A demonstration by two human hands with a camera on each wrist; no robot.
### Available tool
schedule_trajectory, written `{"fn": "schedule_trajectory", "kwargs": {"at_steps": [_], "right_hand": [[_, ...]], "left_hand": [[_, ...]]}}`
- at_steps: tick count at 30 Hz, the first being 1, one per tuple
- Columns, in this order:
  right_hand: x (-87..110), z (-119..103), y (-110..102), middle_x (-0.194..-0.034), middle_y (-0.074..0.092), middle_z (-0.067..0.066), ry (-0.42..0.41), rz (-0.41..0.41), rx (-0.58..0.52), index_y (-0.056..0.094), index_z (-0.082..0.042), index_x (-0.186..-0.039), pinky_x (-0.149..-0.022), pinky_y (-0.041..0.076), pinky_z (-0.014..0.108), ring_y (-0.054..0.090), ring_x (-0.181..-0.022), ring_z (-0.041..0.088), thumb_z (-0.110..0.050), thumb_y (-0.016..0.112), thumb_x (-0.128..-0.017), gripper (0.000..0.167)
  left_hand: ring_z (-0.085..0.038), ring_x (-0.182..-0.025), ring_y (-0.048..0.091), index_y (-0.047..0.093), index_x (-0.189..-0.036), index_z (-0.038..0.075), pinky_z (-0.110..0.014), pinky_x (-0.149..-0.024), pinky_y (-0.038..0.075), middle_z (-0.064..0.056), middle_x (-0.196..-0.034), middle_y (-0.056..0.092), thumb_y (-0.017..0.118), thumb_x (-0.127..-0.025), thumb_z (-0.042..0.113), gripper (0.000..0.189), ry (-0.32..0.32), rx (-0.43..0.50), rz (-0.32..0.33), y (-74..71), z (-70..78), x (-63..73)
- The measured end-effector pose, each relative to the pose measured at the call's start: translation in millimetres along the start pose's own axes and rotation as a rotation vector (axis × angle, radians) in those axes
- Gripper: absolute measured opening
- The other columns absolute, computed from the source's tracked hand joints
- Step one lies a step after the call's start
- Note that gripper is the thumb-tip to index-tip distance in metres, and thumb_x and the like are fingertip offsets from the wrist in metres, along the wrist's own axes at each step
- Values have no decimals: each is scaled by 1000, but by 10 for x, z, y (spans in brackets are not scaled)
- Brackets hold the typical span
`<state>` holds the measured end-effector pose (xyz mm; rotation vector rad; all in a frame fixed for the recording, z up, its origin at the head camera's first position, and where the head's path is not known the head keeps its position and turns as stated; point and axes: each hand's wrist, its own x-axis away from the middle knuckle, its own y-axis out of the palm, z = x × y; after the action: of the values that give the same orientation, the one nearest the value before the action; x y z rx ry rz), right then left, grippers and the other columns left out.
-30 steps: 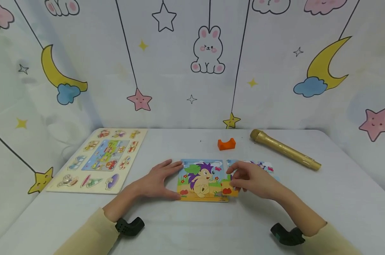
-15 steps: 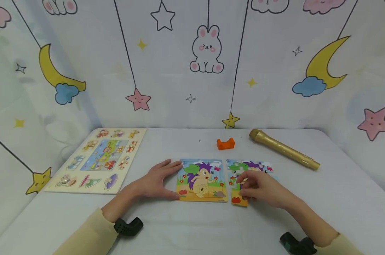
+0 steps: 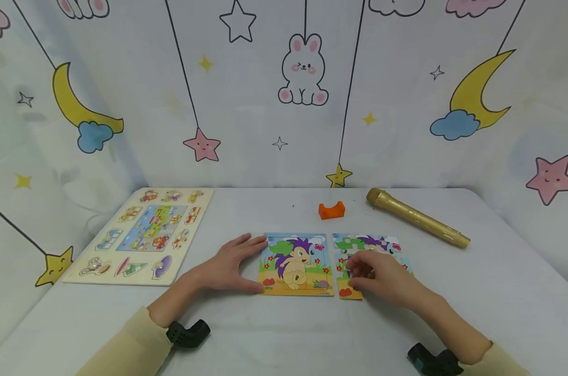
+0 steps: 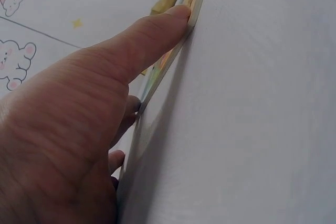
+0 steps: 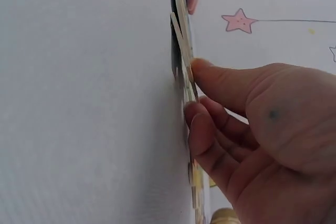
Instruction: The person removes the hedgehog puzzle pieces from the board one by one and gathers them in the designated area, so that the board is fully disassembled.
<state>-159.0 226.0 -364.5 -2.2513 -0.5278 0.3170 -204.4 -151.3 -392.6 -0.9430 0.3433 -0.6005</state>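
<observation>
My left hand [image 3: 223,266] lies at the left edge of a hedgehog picture board [image 3: 295,263]. Its thumb and fingers stretch along that edge, and the thumb touches the rim in the left wrist view. To the right lies a matching jigsaw puzzle [image 3: 354,244] made of joined pieces, partly hidden by my right hand [image 3: 389,277]. That hand pinches an orange-bottomed puzzle piece [image 3: 346,292] with a red shape at the puzzle's lower left corner. In the right wrist view the piece [image 5: 180,38] looks tilted, one end raised; whether it interlocks, I cannot tell.
A wooden peg board with vehicle and toy pictures [image 3: 138,235] lies at the left. Behind the puzzles stands an orange curved block [image 3: 332,211]. A gold toy microphone [image 3: 417,218] lies at the back right. A patterned cloth [image 3: 246,104] hangs behind the table.
The right hand has carried the puzzle piece from the picture board's lower right corner rightward to the jigsaw's lower left corner. The left hand has stayed at the board's edge.
</observation>
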Motion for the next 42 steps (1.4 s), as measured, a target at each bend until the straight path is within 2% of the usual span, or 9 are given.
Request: {"fn": "schedule_trajectory", "kwargs": {"at_steps": [6, 13, 20, 36, 42], "right_hand": [[1, 2, 5, -89, 61, -7, 35, 4, 35, 65, -10, -101, -73, 53, 25, 57, -83, 15, -13, 79, -88, 19], [-1, -15, -12, -81, 58, -8, 56, -28, 98, 67, -14, -94, -65, 49, 25, 54, -76, 14, -23, 80, -89, 17], [7, -21, -41, -81, 58, -7, 50, -48, 82, 66, -15, -91, -65, 50, 25, 54, -75, 13, -23, 79, -90, 15], [13, -42, -133, -95, 63, -2, 49, -45, -43, 68, -9, -109, -74, 54, 26, 59, -88, 20, -28, 79, -89, 29], [-53, -112, -97, -105, 66, 1, -9, -52, -74, 67, -8, -120, -79, 56, 27, 62, -93, 19, -29, 78, -91, 38]], "left_hand": [[-33, -152, 11, 39, -157, 16, -64, -116, 17, 2, -164, 30, 80, -78, 56, 98, -7, -1, 3, 4, -4, -8], [-32, -152, 10, 39, -157, 16, -64, -116, 16, 2, -164, 30, 80, -78, 56, 98, -11, 5, 0, -5, -4, -6], [-32, -152, 9, 38, -158, 15, -63, -116, 14, 2, -164, 29, 79, -79, 56, 98, -5, 10, 2, -12, -10, -5], [-33, -153, 9, 38, -158, 15, -63, -116, 14, 2, -164, 29, 80, -78, 54, 98, -15, 18, -5, -15, 14, 15], [-33, -152, 9, 39, -157, 14, -63, -117, 14, 1, -164, 29, 81, -79, 53, 97, -12, 17, -5, -6, 28, 14]]}}
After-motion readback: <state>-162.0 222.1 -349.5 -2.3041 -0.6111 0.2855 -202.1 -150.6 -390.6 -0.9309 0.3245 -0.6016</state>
